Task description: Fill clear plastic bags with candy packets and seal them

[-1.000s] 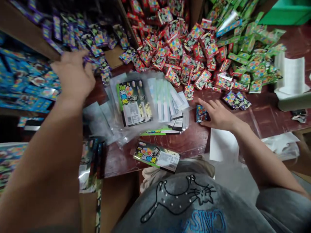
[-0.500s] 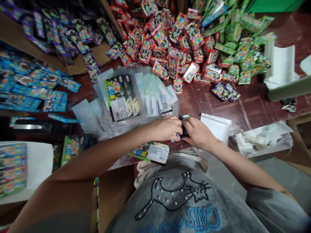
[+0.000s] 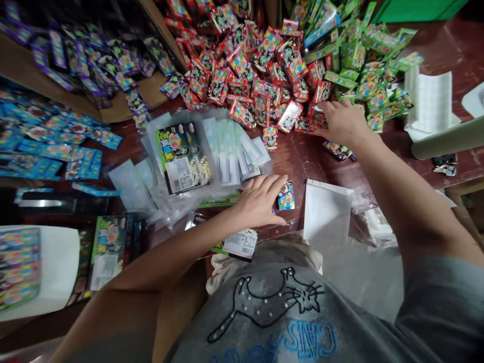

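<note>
My left hand lies low over the table's front edge, fingers stretched out and thumb apart. A sliver of something purple shows under it, mostly hidden. Right beside its fingertips lies a small blue packet with colourful print. My right hand is at the near edge of the heap of small red packets. Its thumb and fingers are around one red packet, which is partly covered by the hand. A few purple packets lie under the right wrist.
Green packets are heaped at the back right, blue ones at the left, purple ones in a cardboard box. Printed clear bags lie stacked left of centre. A white flat piece sits at the front edge, a pale roll further right.
My right hand has moved from beside the left hand up to the red heap. My left hand has spread its fingers, and the blue packet between the hands is now uncovered.
</note>
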Available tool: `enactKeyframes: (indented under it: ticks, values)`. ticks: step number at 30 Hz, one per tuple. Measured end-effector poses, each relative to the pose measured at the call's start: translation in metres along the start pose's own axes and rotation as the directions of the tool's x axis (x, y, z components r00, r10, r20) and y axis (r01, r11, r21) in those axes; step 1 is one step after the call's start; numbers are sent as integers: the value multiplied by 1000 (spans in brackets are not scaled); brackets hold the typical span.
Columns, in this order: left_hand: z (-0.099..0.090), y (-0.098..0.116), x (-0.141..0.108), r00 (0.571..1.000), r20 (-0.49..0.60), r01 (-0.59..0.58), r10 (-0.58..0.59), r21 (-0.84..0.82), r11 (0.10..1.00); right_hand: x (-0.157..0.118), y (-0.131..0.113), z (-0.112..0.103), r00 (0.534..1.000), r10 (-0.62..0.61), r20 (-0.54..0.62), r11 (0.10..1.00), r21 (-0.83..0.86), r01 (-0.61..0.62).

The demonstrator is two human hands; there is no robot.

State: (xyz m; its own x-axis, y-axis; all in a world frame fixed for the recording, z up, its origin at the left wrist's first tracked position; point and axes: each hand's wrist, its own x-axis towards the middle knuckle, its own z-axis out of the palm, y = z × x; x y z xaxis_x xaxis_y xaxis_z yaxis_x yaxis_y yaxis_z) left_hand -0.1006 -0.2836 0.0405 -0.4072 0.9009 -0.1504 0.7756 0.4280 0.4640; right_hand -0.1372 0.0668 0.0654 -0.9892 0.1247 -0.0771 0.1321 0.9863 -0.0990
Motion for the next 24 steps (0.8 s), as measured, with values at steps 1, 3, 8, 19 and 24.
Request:
enactKeyframes:
  ticks: [1,3,8,19,24]
  values:
    - [2,4,3,1000,0,18,-18,6,1000,2,-6,-1,1000,2,9,1000,-8,-2]
    - [6,9,7,999,4,42,-42,8,999,-3,-16,-8,997,-49,-53,998,22,50]
    - [5,8,6,996,-39,77,-80,-68,995,-69,-37,-16,865,-490,-113,851,155,502]
    - [3,33,28,996,64,-71,68,41,997,-142,-17,-4,846,-532,39,845,93,527]
    - [4,42,44,968,181,-190,174,77,979,-81,84,-24,987,159,-17,985,-69,-160]
